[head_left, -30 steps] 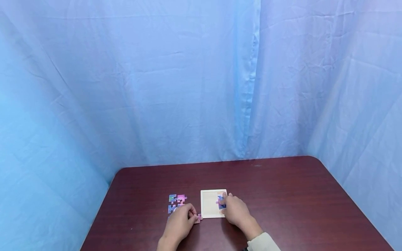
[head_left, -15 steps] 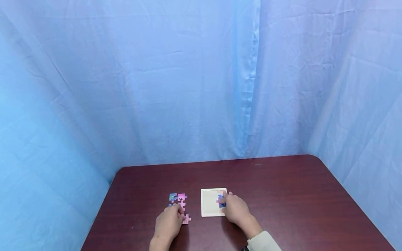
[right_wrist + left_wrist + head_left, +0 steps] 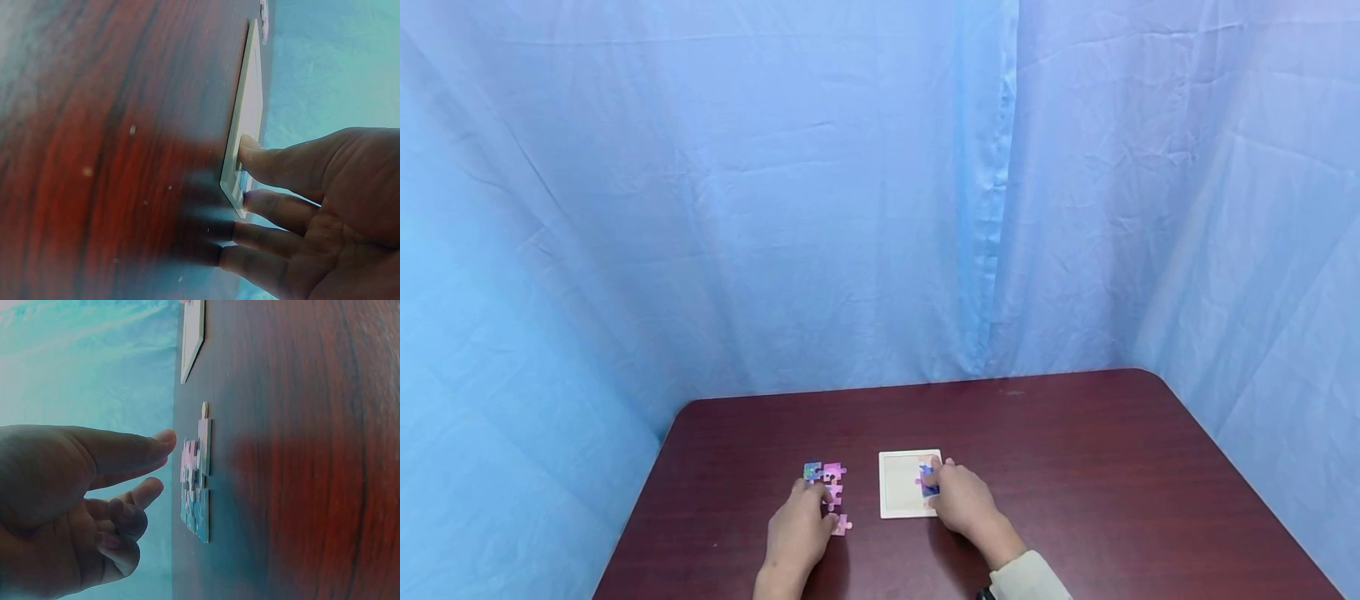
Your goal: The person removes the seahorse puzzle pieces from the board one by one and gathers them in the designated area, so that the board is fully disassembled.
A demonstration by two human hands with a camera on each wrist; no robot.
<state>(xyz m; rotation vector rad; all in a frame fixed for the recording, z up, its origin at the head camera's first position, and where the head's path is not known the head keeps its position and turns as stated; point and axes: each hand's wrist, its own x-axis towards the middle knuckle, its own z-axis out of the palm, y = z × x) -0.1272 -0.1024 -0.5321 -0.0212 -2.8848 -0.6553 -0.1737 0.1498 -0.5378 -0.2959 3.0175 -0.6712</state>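
Note:
My left hand (image 3: 800,525) hovers above a group of jigsaw pieces, fingers bent and holding nothing in the left wrist view. Below its fingertips lie a pink piece (image 3: 833,472), a blue-green piece (image 3: 812,471) and a pink piece nearer me (image 3: 841,526); others are partly hidden by the hand. To their right lies a square, pale puzzle tray (image 3: 882,487). Joined pieces in blue and orange (image 3: 928,483) line its right side. My right hand (image 3: 964,500) rests there, thumb and forefinger touching the tray's right part, with the other fingers reaching down beyond its edge (image 3: 235,209).
The dark red-brown table (image 3: 1075,467) carries the pieces and the tray. Blue curtains (image 3: 850,208) hang behind it and at both sides. A pale sleeve (image 3: 1028,577) covers my right forearm.
My left hand has moved left from beside the tray, shifting a pink piece back to the group and letting it go. The right hand stays on the tray.

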